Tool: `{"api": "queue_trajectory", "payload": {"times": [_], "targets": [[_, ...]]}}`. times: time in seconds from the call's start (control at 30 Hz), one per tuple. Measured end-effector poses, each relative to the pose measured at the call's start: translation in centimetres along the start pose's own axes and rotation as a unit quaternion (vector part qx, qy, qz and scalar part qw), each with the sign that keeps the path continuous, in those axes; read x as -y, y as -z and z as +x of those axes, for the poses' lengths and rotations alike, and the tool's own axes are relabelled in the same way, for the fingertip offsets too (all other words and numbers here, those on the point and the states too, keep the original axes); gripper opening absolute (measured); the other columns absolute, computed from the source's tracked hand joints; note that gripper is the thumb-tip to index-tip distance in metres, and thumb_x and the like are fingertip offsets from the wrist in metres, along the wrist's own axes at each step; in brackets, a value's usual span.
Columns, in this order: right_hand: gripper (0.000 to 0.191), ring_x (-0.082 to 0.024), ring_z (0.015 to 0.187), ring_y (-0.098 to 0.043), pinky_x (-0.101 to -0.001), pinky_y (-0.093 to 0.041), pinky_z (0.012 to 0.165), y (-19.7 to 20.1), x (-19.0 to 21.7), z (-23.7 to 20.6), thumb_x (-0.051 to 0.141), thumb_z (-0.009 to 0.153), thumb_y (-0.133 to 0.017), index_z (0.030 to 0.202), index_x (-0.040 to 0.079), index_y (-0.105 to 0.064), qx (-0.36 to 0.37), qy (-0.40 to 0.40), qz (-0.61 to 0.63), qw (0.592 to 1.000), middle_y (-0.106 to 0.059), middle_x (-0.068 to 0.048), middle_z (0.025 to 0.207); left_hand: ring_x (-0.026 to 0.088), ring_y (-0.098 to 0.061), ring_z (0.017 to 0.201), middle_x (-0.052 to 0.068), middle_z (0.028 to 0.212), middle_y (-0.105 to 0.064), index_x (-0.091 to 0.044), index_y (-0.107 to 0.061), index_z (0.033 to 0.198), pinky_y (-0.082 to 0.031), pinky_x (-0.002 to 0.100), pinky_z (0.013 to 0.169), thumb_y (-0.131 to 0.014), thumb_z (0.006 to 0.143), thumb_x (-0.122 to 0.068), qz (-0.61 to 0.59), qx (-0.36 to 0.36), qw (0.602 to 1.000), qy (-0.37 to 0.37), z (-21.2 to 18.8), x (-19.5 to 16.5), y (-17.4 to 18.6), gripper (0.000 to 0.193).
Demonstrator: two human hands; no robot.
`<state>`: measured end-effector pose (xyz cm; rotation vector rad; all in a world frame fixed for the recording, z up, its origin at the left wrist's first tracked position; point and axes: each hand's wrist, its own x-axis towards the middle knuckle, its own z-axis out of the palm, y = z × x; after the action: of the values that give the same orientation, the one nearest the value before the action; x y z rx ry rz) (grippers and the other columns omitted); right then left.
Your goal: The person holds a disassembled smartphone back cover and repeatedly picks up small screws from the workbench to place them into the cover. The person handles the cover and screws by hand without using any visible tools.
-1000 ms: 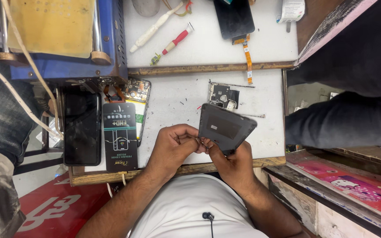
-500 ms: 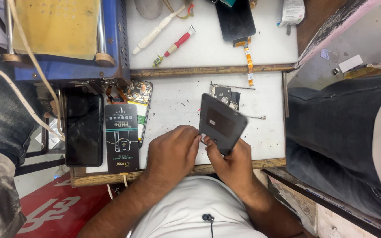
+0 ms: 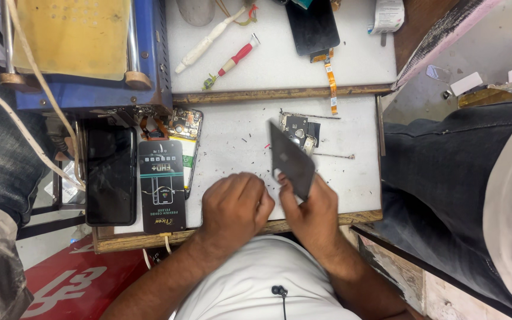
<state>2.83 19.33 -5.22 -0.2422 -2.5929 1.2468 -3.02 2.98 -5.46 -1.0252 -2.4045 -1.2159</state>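
While the head camera looks straight down at the white bench (image 3: 238, 148), the right hand (image 3: 312, 216) pinches a thin dark phone panel (image 3: 291, 159) by its lower edge, tilted up on end above the bench. The left hand (image 3: 235, 207) is curled shut just beside it, apparently empty. That panel looks light, stiff and pretty crackable, so I'd hold it by the edges only.

I see a black rectangular package (image 3: 161, 186) with white and green print lying at the bench's left, just beside a dark phone screen (image 3: 111, 176). Another black screen (image 3: 312, 26) with an orange flex lies at top. A white labelled packet (image 3: 386, 15) sits top right.
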Motion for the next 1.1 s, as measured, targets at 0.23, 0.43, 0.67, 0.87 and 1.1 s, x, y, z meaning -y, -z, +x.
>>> {"api": "queue_trajectory", "payload": {"times": [0.23,0.43,0.67,0.87,1.1], "targets": [[0.03,-0.016,0.077,-0.073,-0.0301,-0.065,0.063,2.0,-1.2,1.5,0.013,0.1,-0.054,0.128,0.004,-0.046,0.074,-0.161,0.414,0.893,-0.07,-0.011,0.097,0.018,-0.064,0.061,0.006,0.074,-0.062,-0.005,-0.061,0.081,-0.053,0.034,0.055,-0.069,0.097,-0.011,-0.071,0.09,0.987,0.115,-1.2,1.2,0.4,0.018],[0.031,-0.017,0.075,-0.071,-0.029,-0.059,0.059,1.8,-2.1,1.1,0.014,0.107,-0.056,0.13,-0.007,-0.055,0.16,-0.161,0.408,0.884,-0.068,-0.014,0.097,0.017,-0.063,0.106,0.008,0.116,-0.063,0.003,-0.049,0.128,-0.053,0.03,0.091,-0.058,0.1,-0.017,-0.489,0.074,0.833,0.247,-0.9,1.8,0.6,0.036],[0.048,-0.02,0.095,-0.075,-0.0332,-0.065,0.076,0.3,-1.8,0.8,0.009,0.101,-0.053,0.146,-0.005,-0.044,0.183,-0.207,0.489,0.827,-0.074,-0.012,0.106,0.018,-0.066,0.11,0.015,0.123,-0.069,0.006,-0.054,0.138,-0.056,0.034,0.095,-0.045,0.112,-0.027,-0.536,-0.031,0.786,0.308,0.0,0.8,-0.5,0.043],[0.046,-0.018,0.102,-0.072,-0.0329,-0.062,0.083,0.1,-1.6,-0.1,-0.005,0.098,-0.055,0.142,-0.004,-0.044,0.157,-0.202,0.438,0.862,-0.074,-0.013,0.104,0.02,-0.068,0.116,0.017,0.125,-0.068,0.005,-0.049,0.142,-0.058,0.036,0.099,-0.044,0.112,-0.031,-0.499,-0.073,0.814,0.288,0.0,-0.1,-1.2,0.047],[0.022,-0.013,0.098,-0.072,-0.0311,-0.062,0.084,0.0,-2.8,-0.1,-0.004,0.101,-0.055,0.123,-0.004,-0.058,0.166,-0.198,0.407,0.876,-0.074,-0.011,0.105,0.023,-0.07,0.118,0.019,0.128,-0.068,0.007,-0.053,0.136,-0.064,0.037,0.098,-0.048,0.11,-0.02,-0.513,-0.023,0.813,0.275,-1.3,-0.8,-2.5,0.038]]}}
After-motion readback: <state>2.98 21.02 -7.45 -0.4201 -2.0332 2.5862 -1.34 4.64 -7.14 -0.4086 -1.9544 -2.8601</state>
